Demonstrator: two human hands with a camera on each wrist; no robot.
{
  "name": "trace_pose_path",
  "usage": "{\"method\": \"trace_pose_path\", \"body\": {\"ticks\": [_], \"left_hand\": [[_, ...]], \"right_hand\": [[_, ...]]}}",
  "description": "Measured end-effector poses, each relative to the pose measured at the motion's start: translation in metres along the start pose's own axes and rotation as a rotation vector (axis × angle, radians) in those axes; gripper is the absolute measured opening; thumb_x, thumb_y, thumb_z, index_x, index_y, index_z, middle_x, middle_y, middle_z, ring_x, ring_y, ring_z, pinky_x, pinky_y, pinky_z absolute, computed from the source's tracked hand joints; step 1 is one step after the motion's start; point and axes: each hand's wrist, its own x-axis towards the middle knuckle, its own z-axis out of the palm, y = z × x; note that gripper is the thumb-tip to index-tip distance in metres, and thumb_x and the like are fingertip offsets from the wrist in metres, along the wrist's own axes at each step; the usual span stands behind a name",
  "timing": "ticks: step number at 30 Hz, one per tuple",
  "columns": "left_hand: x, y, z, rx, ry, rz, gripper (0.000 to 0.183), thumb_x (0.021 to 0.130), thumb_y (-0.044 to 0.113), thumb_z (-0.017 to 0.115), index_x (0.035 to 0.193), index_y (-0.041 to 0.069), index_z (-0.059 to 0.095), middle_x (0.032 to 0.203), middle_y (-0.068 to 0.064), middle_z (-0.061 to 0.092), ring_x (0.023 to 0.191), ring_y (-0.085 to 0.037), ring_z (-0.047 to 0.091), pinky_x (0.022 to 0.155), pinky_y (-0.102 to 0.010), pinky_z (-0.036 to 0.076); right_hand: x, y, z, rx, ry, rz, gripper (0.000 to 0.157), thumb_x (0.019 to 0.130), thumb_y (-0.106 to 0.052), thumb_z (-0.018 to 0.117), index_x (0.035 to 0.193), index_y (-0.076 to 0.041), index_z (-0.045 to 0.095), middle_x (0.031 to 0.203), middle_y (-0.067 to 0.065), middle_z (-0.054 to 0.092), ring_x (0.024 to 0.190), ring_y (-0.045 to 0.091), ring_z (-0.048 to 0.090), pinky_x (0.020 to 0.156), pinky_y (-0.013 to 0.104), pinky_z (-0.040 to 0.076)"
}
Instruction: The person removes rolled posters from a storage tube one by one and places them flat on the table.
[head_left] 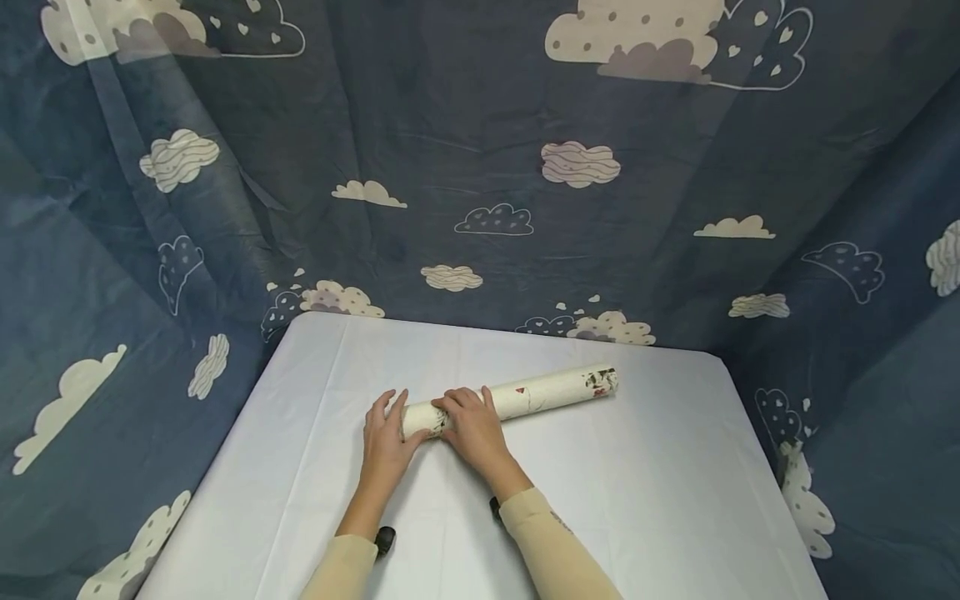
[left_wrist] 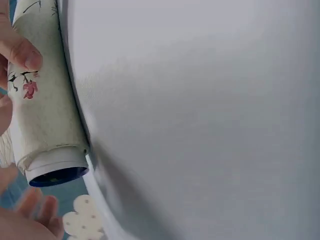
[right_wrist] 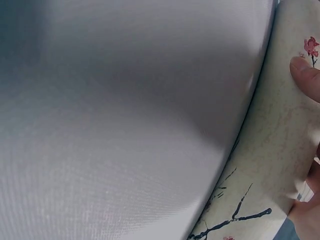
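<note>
A cream roll of wallpaper-like sheet (head_left: pixel 555 393) lies slantwise on the white table, printed with dark branches and red blossoms. My right hand (head_left: pixel 477 429) grips it near its left end, fingers over the top; the thumb (right_wrist: pixel 306 77) presses its near side in the right wrist view. Around the left end my left hand (head_left: pixel 386 442) is spread, fingers parted. The left wrist view shows that hand (left_wrist: pixel 32 217) loosely extended and slightly blurred, just beyond the roll's end (left_wrist: pixel 57 167), which has a white rim and a dark blue inside.
The white-covered table (head_left: pixel 660 492) fills the lower middle. Dark blue curtains (head_left: pixel 480 108) with cloud prints enclose it at the back and both sides. A small black device (head_left: pixel 385 540) sits at the left wrist, by a cream sleeve (head_left: pixel 341 567).
</note>
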Motion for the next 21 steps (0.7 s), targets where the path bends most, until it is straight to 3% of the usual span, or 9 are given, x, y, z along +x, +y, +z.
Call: {"method": "trace_pose_path", "body": {"ticks": [4, 8, 11, 14, 21], "left_hand": [[-0.007, -0.006, -0.004, -0.242, -0.024, -0.22, 0.08, 0.098, 0.028, 0.077, 0.164, 0.008, 0.035, 0.158, -0.022, 0.035, 0.144, -0.044, 0.045, 0.117, -0.06, 0.042], [-0.009, -0.01, -0.003, -0.5, -0.076, -0.33, 0.073, 0.105, 0.023, 0.067, 0.166, 0.008, 0.03, 0.155, -0.024, 0.042, 0.141, -0.043, 0.052, 0.119, -0.054, 0.044], [-0.01, -0.013, -0.001, -0.598, -0.111, -0.348, 0.069, 0.107, 0.015, 0.062, 0.167, 0.009, 0.028, 0.158, -0.026, 0.048, 0.143, -0.041, 0.054, 0.116, -0.044, 0.049], [-0.012, -0.014, 0.0, -0.616, -0.133, -0.338, 0.069, 0.107, 0.008, 0.06, 0.168, 0.013, 0.028, 0.159, -0.025, 0.052, 0.145, -0.04, 0.055, 0.113, -0.038, 0.051], [-0.015, -0.02, 0.001, -0.565, -0.139, -0.288, 0.066, 0.105, -0.004, 0.053, 0.166, 0.012, 0.033, 0.152, -0.03, 0.057, 0.143, -0.041, 0.057, 0.116, -0.048, 0.048]], "right_hand": [[-0.001, -0.001, 0.001, 0.004, 0.006, 0.008, 0.056, 0.078, -0.028, 0.094, 0.129, -0.026, 0.072, 0.133, -0.003, 0.071, 0.133, 0.02, 0.063, 0.12, 0.063, 0.039], [-0.001, 0.0, 0.0, -0.001, 0.015, 0.012, 0.056, 0.077, -0.027, 0.095, 0.128, -0.026, 0.072, 0.133, -0.003, 0.071, 0.132, 0.02, 0.063, 0.12, 0.062, 0.039], [-0.001, 0.0, 0.0, 0.0, 0.008, 0.011, 0.056, 0.078, -0.026, 0.094, 0.129, -0.027, 0.071, 0.133, -0.004, 0.071, 0.133, 0.02, 0.062, 0.12, 0.062, 0.039], [-0.001, 0.0, 0.0, 0.002, 0.008, 0.009, 0.056, 0.078, -0.025, 0.094, 0.129, -0.027, 0.071, 0.133, -0.004, 0.071, 0.133, 0.02, 0.062, 0.12, 0.063, 0.039], [-0.002, -0.003, 0.0, 0.012, 0.008, 0.012, 0.055, 0.078, -0.024, 0.094, 0.129, -0.026, 0.071, 0.133, -0.003, 0.071, 0.133, 0.021, 0.062, 0.12, 0.064, 0.039]]}}
